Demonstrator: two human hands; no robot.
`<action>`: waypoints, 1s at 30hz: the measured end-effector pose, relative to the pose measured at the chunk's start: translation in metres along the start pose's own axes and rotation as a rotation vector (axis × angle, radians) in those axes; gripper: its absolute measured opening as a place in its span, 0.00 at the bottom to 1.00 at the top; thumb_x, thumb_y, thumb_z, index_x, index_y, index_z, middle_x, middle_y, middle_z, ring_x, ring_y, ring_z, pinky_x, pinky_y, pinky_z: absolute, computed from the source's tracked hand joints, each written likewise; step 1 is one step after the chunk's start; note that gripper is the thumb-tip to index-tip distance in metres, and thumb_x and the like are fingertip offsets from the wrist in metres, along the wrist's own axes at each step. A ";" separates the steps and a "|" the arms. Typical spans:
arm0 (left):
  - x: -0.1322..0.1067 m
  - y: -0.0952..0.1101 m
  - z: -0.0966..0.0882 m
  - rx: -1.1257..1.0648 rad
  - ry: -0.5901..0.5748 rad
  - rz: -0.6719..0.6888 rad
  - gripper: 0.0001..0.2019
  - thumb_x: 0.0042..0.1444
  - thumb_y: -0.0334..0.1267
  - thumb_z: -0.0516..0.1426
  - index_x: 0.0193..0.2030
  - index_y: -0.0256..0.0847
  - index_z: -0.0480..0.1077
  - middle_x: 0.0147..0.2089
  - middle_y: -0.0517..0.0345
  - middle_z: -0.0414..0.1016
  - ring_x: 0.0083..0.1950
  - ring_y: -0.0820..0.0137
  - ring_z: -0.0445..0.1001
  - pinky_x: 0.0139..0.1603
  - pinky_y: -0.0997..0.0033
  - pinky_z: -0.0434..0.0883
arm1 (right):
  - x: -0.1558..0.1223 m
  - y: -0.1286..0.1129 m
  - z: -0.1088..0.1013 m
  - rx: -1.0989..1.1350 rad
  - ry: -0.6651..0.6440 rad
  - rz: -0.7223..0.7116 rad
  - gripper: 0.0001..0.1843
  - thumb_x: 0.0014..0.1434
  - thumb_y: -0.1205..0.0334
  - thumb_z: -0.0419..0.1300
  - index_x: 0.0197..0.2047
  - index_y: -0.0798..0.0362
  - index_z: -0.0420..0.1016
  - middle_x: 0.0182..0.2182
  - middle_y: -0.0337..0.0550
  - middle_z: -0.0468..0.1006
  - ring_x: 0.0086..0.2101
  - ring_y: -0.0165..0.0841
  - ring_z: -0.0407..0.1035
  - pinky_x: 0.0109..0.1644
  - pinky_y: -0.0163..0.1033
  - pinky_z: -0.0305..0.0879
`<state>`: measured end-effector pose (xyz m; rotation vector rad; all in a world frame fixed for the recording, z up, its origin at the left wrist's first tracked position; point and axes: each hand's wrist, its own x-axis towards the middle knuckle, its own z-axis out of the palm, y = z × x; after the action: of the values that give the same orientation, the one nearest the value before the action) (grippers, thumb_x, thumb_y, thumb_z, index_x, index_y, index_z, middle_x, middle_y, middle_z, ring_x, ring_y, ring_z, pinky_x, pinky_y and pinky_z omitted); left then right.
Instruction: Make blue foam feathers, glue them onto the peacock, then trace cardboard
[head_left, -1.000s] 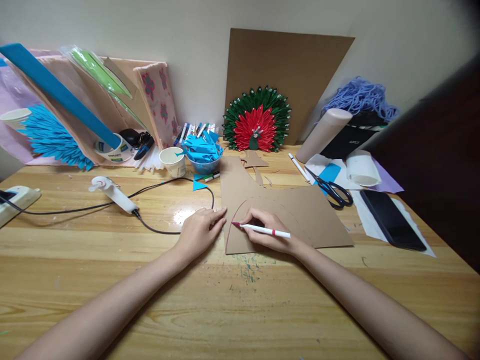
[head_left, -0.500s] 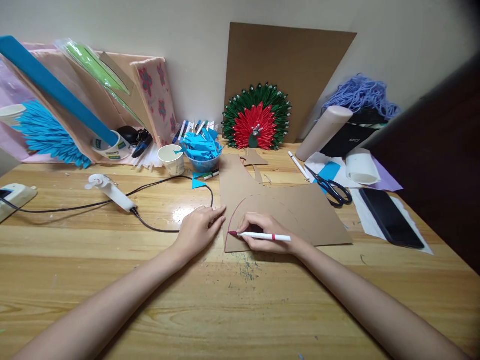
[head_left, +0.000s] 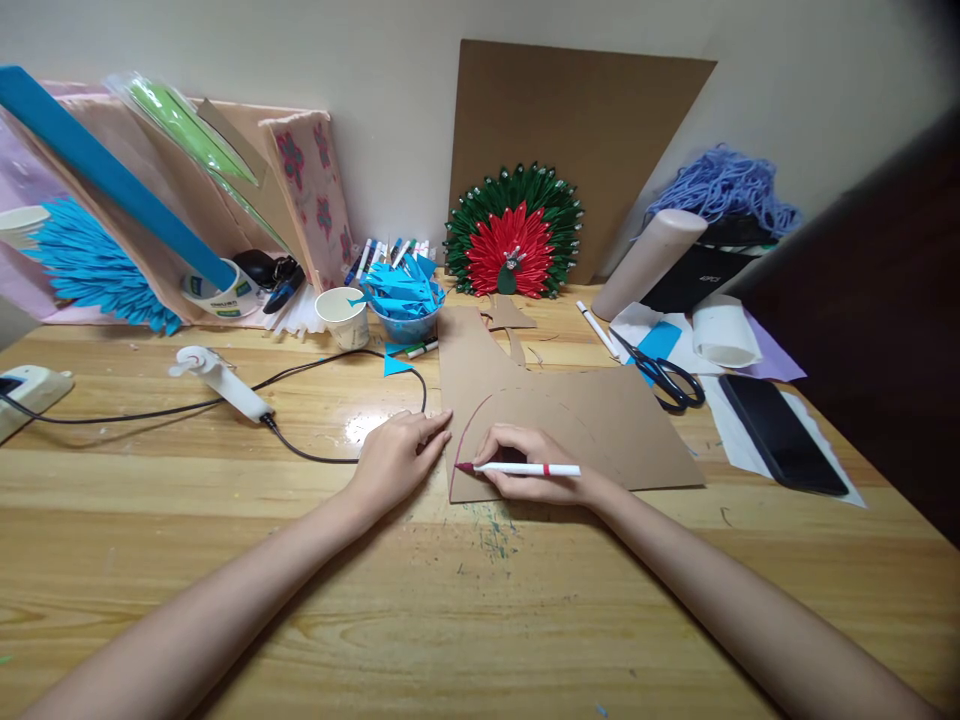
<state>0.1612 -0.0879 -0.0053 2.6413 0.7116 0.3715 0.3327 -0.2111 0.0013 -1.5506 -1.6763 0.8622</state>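
A brown cardboard sheet [head_left: 600, 420] lies flat on the wooden table [head_left: 300, 560]. My right hand [head_left: 529, 458] is closed on a white marker with a red tip [head_left: 525, 469], its tip touching the cardboard near the left lower edge on a curved red line. My left hand [head_left: 397, 455] rests on the table at the cardboard's left edge, fingers stretched flat against it, holding nothing.
A glue gun [head_left: 221, 382] with its black cord lies to the left. A paper cup [head_left: 343, 317] and a bowl of blue paper pieces [head_left: 405, 300] stand behind. Scissors [head_left: 664, 378] and a black phone [head_left: 780, 432] lie at the right. A red-green paper peacock [head_left: 514, 235] leans on the wall.
The marker tip has moved down and left along the red curve toward the cardboard's lower edge. My left hand has stayed in place.
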 end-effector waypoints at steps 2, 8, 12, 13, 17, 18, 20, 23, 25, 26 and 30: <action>0.000 0.001 -0.001 -0.001 -0.006 0.001 0.16 0.59 0.40 0.51 0.52 0.44 0.70 0.35 0.55 0.78 0.37 0.67 0.72 0.37 0.70 0.67 | 0.000 -0.001 0.000 0.005 0.009 0.029 0.02 0.52 0.65 0.57 0.30 0.54 0.69 0.28 0.41 0.74 0.28 0.28 0.65 0.30 0.32 0.60; 0.000 0.001 -0.003 -0.009 -0.018 0.005 0.17 0.60 0.40 0.50 0.54 0.44 0.69 0.35 0.54 0.78 0.37 0.67 0.72 0.37 0.69 0.66 | 0.000 0.004 0.002 0.145 0.117 0.139 0.04 0.54 0.63 0.56 0.32 0.54 0.69 0.29 0.40 0.74 0.30 0.29 0.66 0.30 0.32 0.60; 0.000 0.001 -0.005 -0.031 -0.018 -0.007 0.16 0.59 0.40 0.50 0.53 0.44 0.69 0.34 0.54 0.77 0.36 0.67 0.72 0.35 0.70 0.66 | 0.008 0.009 -0.012 0.376 0.414 0.181 0.09 0.57 0.57 0.55 0.37 0.53 0.67 0.33 0.42 0.74 0.34 0.31 0.68 0.36 0.36 0.63; 0.000 0.001 -0.005 -0.041 -0.014 -0.012 0.17 0.59 0.40 0.50 0.53 0.43 0.69 0.34 0.54 0.77 0.36 0.67 0.72 0.35 0.70 0.66 | 0.009 0.010 -0.021 0.398 0.496 0.195 0.10 0.56 0.56 0.55 0.38 0.53 0.67 0.33 0.42 0.74 0.33 0.30 0.67 0.37 0.36 0.63; -0.001 0.000 -0.005 -0.089 0.020 -0.072 0.19 0.59 0.42 0.50 0.55 0.42 0.67 0.38 0.54 0.77 0.39 0.67 0.73 0.38 0.70 0.67 | -0.001 0.014 -0.065 0.312 0.739 0.221 0.12 0.55 0.54 0.57 0.38 0.53 0.69 0.36 0.41 0.73 0.33 0.28 0.65 0.38 0.34 0.62; -0.001 0.000 -0.004 -0.099 0.027 -0.095 0.20 0.59 0.43 0.50 0.56 0.42 0.66 0.39 0.53 0.77 0.39 0.66 0.73 0.39 0.69 0.67 | -0.006 0.016 -0.073 0.283 0.767 0.228 0.12 0.55 0.54 0.57 0.39 0.53 0.70 0.37 0.41 0.73 0.33 0.28 0.65 0.38 0.34 0.62; 0.000 -0.002 -0.003 -0.110 0.037 -0.133 0.22 0.59 0.45 0.50 0.58 0.42 0.64 0.40 0.53 0.77 0.39 0.66 0.73 0.38 0.69 0.67 | -0.015 0.023 -0.081 0.270 0.765 0.254 0.13 0.53 0.54 0.58 0.39 0.52 0.70 0.38 0.41 0.73 0.33 0.28 0.65 0.35 0.34 0.61; 0.000 -0.004 -0.002 -0.109 0.044 -0.137 0.23 0.58 0.47 0.50 0.60 0.44 0.62 0.38 0.54 0.77 0.37 0.67 0.73 0.35 0.70 0.67 | -0.016 0.033 -0.075 0.349 0.658 0.304 0.13 0.50 0.54 0.60 0.34 0.54 0.69 0.30 0.39 0.73 0.27 0.27 0.64 0.29 0.33 0.59; 0.001 -0.004 -0.002 -0.113 0.043 -0.106 0.22 0.58 0.47 0.50 0.59 0.46 0.63 0.37 0.56 0.77 0.36 0.68 0.73 0.34 0.71 0.67 | -0.007 0.037 -0.065 0.368 0.599 0.317 0.13 0.49 0.53 0.61 0.28 0.54 0.66 0.22 0.35 0.70 0.21 0.25 0.61 0.23 0.31 0.55; 0.001 -0.003 -0.002 -0.115 0.039 -0.086 0.21 0.58 0.46 0.50 0.58 0.47 0.64 0.37 0.56 0.77 0.36 0.68 0.73 0.34 0.72 0.67 | 0.001 0.038 -0.060 0.353 0.588 0.310 0.13 0.49 0.53 0.61 0.26 0.53 0.64 0.19 0.33 0.69 0.18 0.24 0.59 0.21 0.31 0.52; 0.001 -0.001 -0.005 -0.090 -0.001 -0.035 0.17 0.59 0.43 0.49 0.53 0.48 0.69 0.35 0.56 0.77 0.37 0.67 0.72 0.35 0.72 0.66 | 0.034 0.042 -0.046 0.305 0.568 0.195 0.16 0.48 0.55 0.61 0.20 0.52 0.58 0.14 0.31 0.66 0.17 0.24 0.58 0.21 0.30 0.52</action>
<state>0.1600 -0.0846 -0.0011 2.5410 0.7234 0.3834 0.3922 -0.1734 -0.0069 -1.5695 -0.9577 0.6509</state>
